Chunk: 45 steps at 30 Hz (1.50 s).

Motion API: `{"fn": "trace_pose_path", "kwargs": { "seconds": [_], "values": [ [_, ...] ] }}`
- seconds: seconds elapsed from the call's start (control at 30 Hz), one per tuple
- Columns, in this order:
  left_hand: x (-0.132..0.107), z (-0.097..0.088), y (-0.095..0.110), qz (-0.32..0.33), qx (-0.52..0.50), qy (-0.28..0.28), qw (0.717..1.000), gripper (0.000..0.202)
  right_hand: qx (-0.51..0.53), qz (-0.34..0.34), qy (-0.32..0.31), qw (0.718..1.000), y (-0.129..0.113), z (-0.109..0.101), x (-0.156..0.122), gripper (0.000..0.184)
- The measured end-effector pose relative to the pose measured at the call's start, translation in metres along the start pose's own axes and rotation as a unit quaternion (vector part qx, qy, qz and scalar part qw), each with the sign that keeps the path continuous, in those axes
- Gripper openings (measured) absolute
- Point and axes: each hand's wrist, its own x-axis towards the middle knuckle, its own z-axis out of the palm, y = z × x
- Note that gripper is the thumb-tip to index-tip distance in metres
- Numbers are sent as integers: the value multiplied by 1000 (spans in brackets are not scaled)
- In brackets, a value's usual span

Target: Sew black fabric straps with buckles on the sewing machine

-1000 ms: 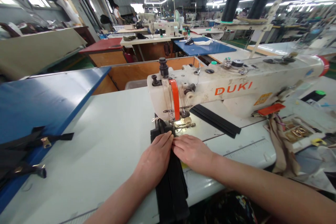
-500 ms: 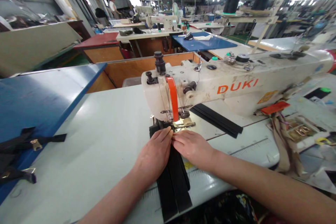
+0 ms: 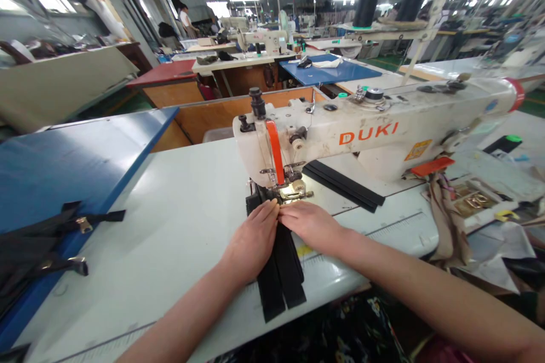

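A white sewing machine (image 3: 323,125) stands over the pale table, its presser foot (image 3: 293,193) low beside the orange guard (image 3: 275,153). Black fabric strips (image 3: 281,278) run lengthwise under the needle area, their loose ends toward the table's front edge. My left hand (image 3: 255,235) lies over the strips, fingers together and pressed down on them just in front of the foot. From the right, my right hand (image 3: 310,224) meets it, with fingertips closed at the strips' edge. Both sets of fingertips nearly touch, and the fabric directly beneath them is hidden.
More black strips (image 3: 343,184) lie under the machine arm. Black straps with metal fittings (image 3: 84,224) rest on the blue table (image 3: 85,147) at left. At right are a tray of metal parts (image 3: 477,201) and a thread cone (image 3: 502,144). A person (image 3: 186,20) stands far back.
The black strips have slid away from me toward the machine, so their near ends lie farther from the table's edge. My hands keep their grip near the foot. The view has shifted slightly.
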Motion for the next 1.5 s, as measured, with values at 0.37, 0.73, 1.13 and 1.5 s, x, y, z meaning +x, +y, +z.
{"fn": "trace_pose_path", "kwargs": {
  "seconds": [0.37,0.73,1.13,1.5],
  "values": [
    [-76,-36,66,38,-83,-1,996,35,91,27,54,994,-28,-14,-51,27],
    [-79,-35,58,101,-113,35,988,34,149,2,65,987,-41,-24,-67,27],
    [-77,-36,57,93,-132,29,986,35,156,2,47,987,-43,-27,-68,25],
    [-76,-38,55,99,-114,30,988,33,151,2,35,988,-42,-26,-67,27]
  ]
}}
